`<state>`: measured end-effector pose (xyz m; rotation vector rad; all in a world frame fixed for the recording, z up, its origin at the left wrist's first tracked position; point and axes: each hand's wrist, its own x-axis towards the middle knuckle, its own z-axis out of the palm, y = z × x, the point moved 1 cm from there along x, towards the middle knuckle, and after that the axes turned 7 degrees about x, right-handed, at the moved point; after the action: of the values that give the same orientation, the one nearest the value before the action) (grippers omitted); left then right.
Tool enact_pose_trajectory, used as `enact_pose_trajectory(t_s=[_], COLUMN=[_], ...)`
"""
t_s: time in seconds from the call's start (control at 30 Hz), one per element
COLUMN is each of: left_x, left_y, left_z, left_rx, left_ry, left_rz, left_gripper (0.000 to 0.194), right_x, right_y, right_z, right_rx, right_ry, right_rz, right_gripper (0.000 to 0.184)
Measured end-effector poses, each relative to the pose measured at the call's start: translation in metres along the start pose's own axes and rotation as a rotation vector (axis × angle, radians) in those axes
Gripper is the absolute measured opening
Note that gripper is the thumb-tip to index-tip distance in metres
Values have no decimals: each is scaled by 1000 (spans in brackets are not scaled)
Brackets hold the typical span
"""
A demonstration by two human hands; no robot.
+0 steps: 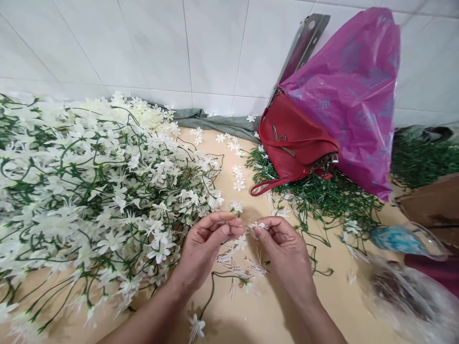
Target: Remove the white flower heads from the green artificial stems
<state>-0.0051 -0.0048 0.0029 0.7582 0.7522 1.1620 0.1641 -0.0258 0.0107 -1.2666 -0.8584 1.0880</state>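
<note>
1. Left hand (pixel 205 243): thumb and fingers are drawn together near a green-tipped sprig (pixel 235 209) at the fingertips. Whether they grip it cannot be told.
2. Right hand (pixel 289 249): thumb and index finger pinch a white blossom (pixel 258 225). The blossom is above the table (pixel 244 327), just beside the left fingertips.
3. Area between the hands: a loose flower (pixel 241 242) and white stamens (pixel 256 268) are located below the fingertips. A curved green stem (pixel 212 294) lies nearer the person, with a white bloom (pixel 196 327) at its lower end.
4. Left side: a large heap (pixel 107 191) of white flowers on green stems extends up to the left hand.
5. Beyond the hands: small blossoms (pixel 237 177) lie scattered on the table.
6. Right side: a red bag (pixel 299 129) rests on a green stem pile (pixel 330 205), against a purple bag (pixel 362 100).
</note>
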Motion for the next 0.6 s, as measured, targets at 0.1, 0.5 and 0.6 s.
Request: enact_pose_trajectory(t_s=[0.1,0.5,0.6], left_x=[0,0,-1], left_y=[5,-1,-2], left_z=[2,1,-1], left_rx=[-42,77,201], left_ry=[-26,-170,-155], left_rz=[-32,-1,43], left_gripper=[18,17,20], right_x=[3,0,0], right_y=[5,0,3], right_z=[-4,6,2], right_rx=[53,284,261], right_ry=[-23,-209,-191], right_rz=[17,116,79], right_gripper=[21,18,14])
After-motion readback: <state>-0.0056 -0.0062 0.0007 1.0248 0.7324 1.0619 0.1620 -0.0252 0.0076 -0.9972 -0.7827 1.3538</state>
